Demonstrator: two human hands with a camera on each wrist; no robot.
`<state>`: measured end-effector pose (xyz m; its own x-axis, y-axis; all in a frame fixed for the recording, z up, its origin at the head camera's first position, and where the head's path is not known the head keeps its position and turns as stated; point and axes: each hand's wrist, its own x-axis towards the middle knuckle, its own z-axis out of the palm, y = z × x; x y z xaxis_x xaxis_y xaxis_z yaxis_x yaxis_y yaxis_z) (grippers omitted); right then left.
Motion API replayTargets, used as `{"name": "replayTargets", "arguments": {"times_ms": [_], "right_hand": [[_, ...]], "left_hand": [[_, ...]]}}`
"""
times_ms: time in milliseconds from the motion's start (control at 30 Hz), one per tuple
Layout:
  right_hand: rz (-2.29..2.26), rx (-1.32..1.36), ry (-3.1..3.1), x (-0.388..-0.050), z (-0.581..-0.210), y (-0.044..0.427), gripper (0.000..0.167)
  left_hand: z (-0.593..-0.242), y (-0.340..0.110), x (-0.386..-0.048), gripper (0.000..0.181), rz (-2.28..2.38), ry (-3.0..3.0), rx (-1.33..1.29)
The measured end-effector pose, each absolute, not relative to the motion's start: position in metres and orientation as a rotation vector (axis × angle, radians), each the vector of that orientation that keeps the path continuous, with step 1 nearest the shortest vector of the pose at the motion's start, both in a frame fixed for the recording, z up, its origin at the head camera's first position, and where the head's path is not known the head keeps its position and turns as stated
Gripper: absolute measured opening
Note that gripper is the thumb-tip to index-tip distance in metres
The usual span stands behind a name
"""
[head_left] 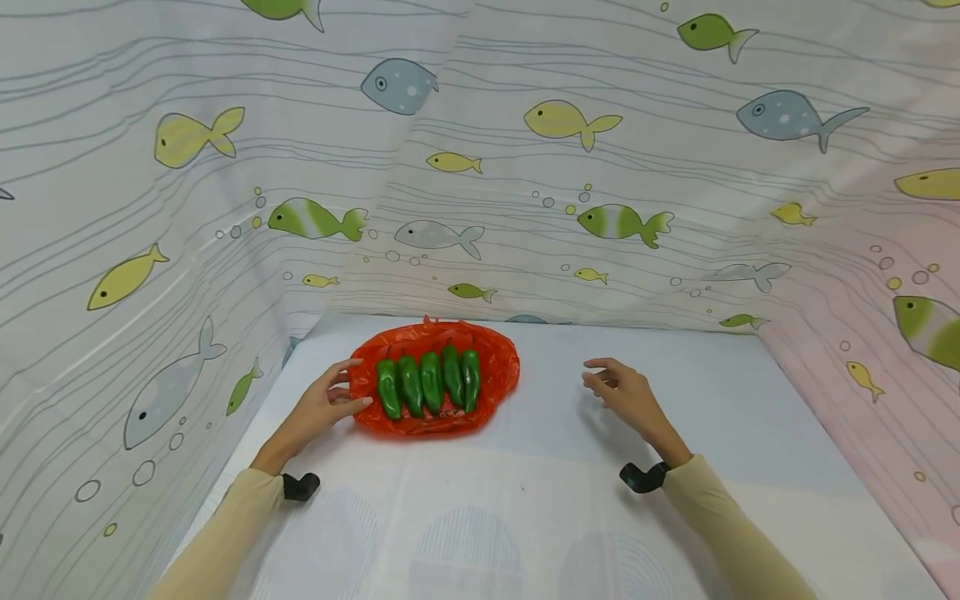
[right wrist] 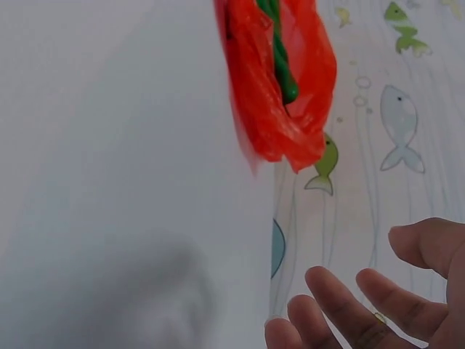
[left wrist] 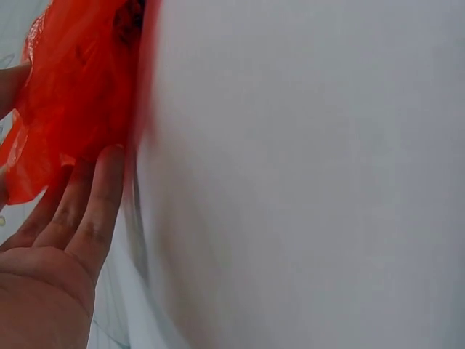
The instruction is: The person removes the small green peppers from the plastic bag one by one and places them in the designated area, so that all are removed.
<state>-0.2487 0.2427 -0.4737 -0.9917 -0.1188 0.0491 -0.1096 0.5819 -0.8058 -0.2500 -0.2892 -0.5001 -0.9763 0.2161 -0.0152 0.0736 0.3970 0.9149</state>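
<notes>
Several green peppers (head_left: 431, 382) lie side by side on a crumpled red plastic bag (head_left: 497, 367) left of the table's middle. At the bag's left edge is my left hand (head_left: 330, 398), its fingers extended and spread. In the left wrist view its fingertips touch or nearly touch the red bag (left wrist: 80, 94). My right hand (head_left: 618, 392) hovers above the table to the right of the bag, fingers loosely bent and holding nothing. The right wrist view shows that hand (right wrist: 378, 305) apart from the bag (right wrist: 251, 94), with one green pepper (right wrist: 285, 73) visible inside.
A white table (head_left: 517, 500) with pale printed shapes lies beneath everything. Curtains (head_left: 510, 192) printed with fish rise at the back and both sides. Each wrist carries a small black device, on the left (head_left: 302, 487) and on the right (head_left: 642, 477).
</notes>
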Motion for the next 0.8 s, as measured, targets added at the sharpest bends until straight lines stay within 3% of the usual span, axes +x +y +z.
{"name": "replayTargets", "arguments": {"times_ms": [800], "right_hand": [[-1.491, -0.349, 2.715, -0.272, -0.474, 0.185, 0.039]], "left_hand": [[-0.503, -0.29, -0.256, 0.081, 1.641, 2.525, 0.285]]}}
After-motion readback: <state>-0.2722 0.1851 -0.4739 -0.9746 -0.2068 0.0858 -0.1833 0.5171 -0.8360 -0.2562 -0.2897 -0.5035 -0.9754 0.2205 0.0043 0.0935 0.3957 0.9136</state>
